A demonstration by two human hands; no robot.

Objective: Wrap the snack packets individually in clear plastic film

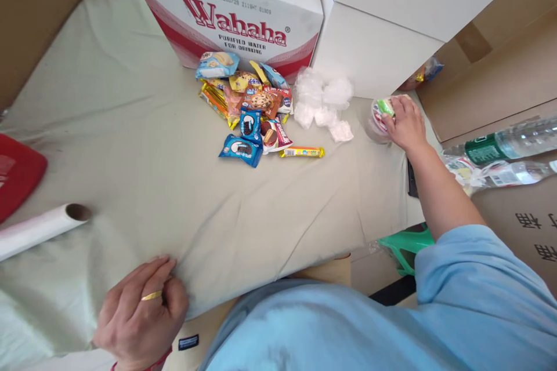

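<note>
At the right rear of the cloth-covered table [183, 197], my right hand [407, 122] reaches over the top of a squat clear plastic jar [379, 127], fingers and thumb closed around it. Green and red markings show beside the thumb; the palm covers the rest of the jar's top. My left hand [141, 307], with a gold ring, rests near the table's front edge with its fingers curled in and nothing visible in them. Several wrapped snacks [250, 101] lie heaped at the table's back. Right of them is a cluster of crumpled translucent plastic [322, 98].
Behind the snacks stands a Wahaha water carton [235, 17], next to white boxes [374, 46]. A white roll [43, 232] and a red object [20, 171] lie on the left. Plastic bottles [505, 142] lie by cardboard at the right, with a green bag [404, 246] below the table edge.
</note>
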